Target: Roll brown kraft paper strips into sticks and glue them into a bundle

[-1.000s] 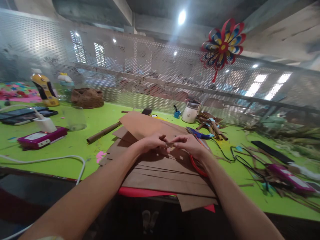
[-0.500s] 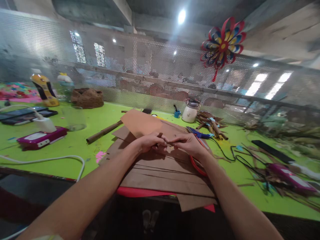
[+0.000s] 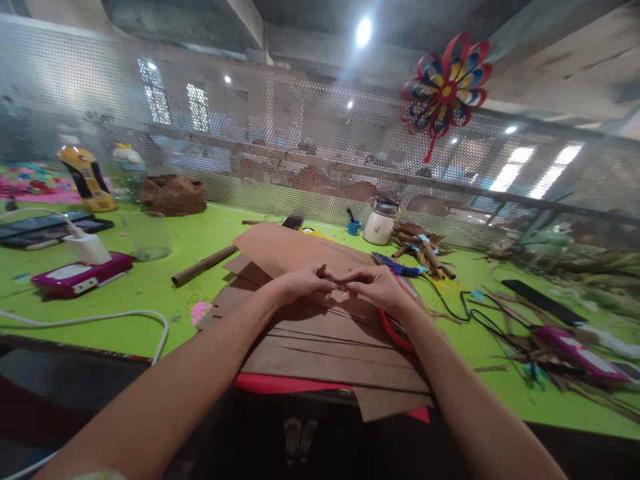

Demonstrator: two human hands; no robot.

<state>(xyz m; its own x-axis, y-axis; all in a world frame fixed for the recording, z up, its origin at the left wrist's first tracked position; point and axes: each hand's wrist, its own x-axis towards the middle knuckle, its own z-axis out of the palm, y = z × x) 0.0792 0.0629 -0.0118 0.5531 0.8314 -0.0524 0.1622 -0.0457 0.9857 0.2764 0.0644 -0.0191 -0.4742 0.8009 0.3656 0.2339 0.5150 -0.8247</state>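
Note:
My left hand (image 3: 307, 283) and my right hand (image 3: 373, 287) meet over a stack of brown paper sheets (image 3: 330, 360). Between their pinched fingertips is a small twisted strip of brown paper (image 3: 342, 283), its end poking up above the left fingers. Most of the strip is hidden by the fingers. Beneath my right wrist, red-handled scissors (image 3: 393, 331) lie on the stack. A loose lighter brown sheet (image 3: 275, 247) lies at the far left of the pile, and a blue glue gun (image 3: 400, 267) rests just beyond my right hand.
On the green table (image 3: 200, 233), a rolled brown paper tube (image 3: 204, 265) lies left of the stack. A white jar (image 3: 381, 221) and a bundle of brown paper pieces (image 3: 425, 250) stand behind. Power strips (image 3: 83, 273) with cables sit at both sides. A perforated metal screen (image 3: 300, 133) closes the back.
My fingertips have drawn slightly closer together around the paper strip. The loose lighter sheet has shifted a little left and lies flatter.

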